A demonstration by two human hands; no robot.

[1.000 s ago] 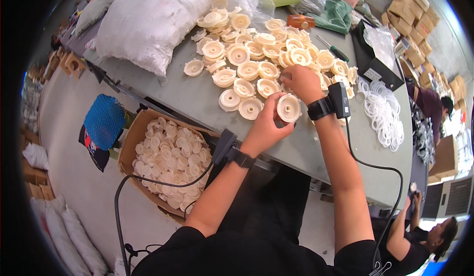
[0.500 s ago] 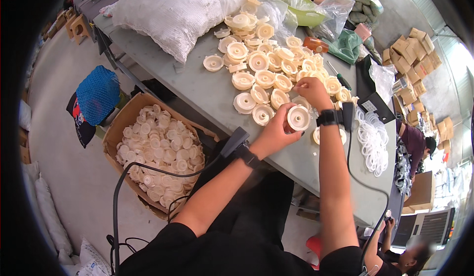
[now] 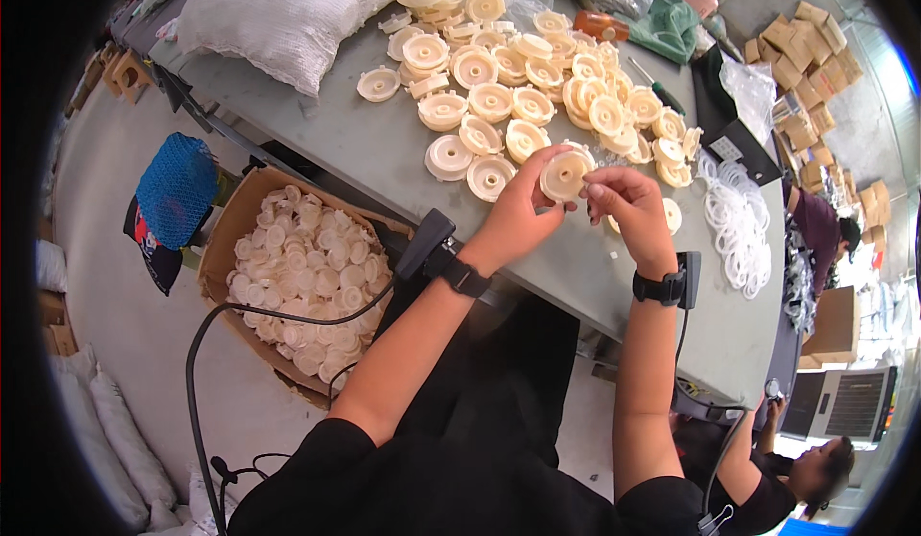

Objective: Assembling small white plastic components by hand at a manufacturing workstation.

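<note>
In my left hand (image 3: 516,217) is a round cream plastic cap (image 3: 562,177), gripped by its edge with the fingers behind it and the ridged face turned up toward me. My right hand (image 3: 635,212) is closed in a pinch at the cap's right rim. Whatever its fingertips hold is too small or hidden to name. Just beyond both hands lies a heap of similar cream caps (image 3: 491,101), some stacked, some lying flat. A few small clear bits lie on the grey table (image 3: 369,147) near my right hand.
White rings (image 3: 737,234) lie in a bunch on the right, near a black box (image 3: 737,138) and a screwdriver (image 3: 658,87). A large white sack (image 3: 278,23) rests at the back left. Below the table's edge, a cardboard box (image 3: 223,234) holds many pale discs. Another person (image 3: 758,474) sits at lower right.
My right hand has come back from the heap to the rim of the cap in my left hand. The cap is now higher in the picture, and the whole view has shifted.
</note>
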